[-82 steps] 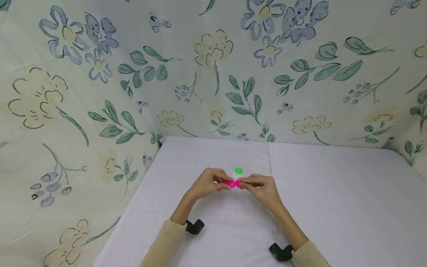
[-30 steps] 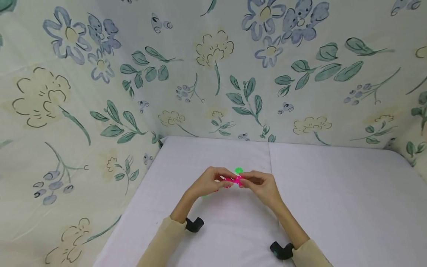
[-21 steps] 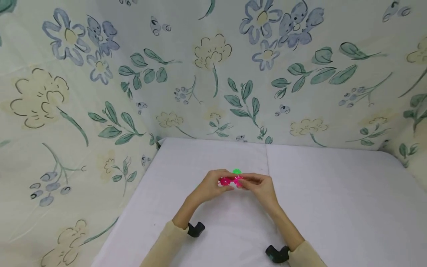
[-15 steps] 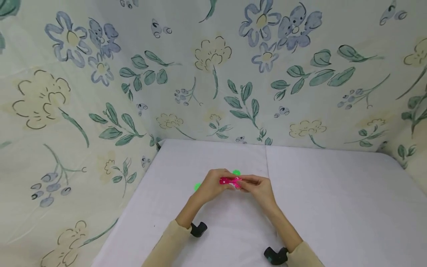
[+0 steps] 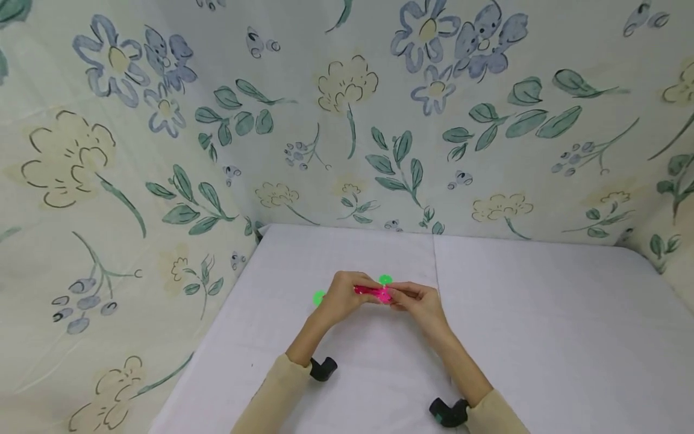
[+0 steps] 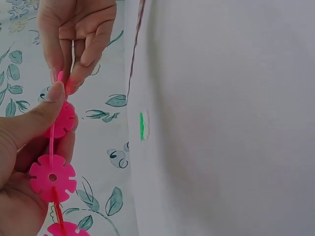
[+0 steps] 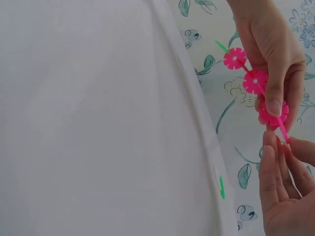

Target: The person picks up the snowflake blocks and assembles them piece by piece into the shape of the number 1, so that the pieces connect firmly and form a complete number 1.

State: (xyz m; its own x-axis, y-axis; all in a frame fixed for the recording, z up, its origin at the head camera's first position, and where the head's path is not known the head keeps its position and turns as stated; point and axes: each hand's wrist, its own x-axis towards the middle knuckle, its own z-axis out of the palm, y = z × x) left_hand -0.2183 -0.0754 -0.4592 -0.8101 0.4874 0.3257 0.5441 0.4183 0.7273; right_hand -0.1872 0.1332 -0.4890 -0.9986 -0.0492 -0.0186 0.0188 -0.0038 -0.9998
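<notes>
My left hand (image 5: 341, 296) grips a chain of interlocking notched snowflake discs between thumb and fingers. Several pink discs (image 6: 52, 178) are slotted together edge to flat in it. A green disc (image 5: 318, 298) at the chain's far end shows left of the left hand, and in the right wrist view. At the other end, my right hand (image 5: 425, 304) pinches a pink disc (image 5: 385, 295), its fingertips close against the left thumb. Fingers partly cover that joint, so I cannot tell how deeply the notches are engaged.
A loose green disc (image 5: 385, 279) lies on the white-covered table (image 5: 542, 325) just beyond the hands, with a white disc (image 6: 147, 125) beside it in the left wrist view. Floral cloth (image 5: 347, 138) hangs behind and at the left. Black wrist mounts (image 5: 324, 369) sit at both wrists.
The left hand has shifted slightly right and turned the chain, so its green end now shows left of the hand. Both hands stay together; the white disc is now mostly hidden in the head view.
</notes>
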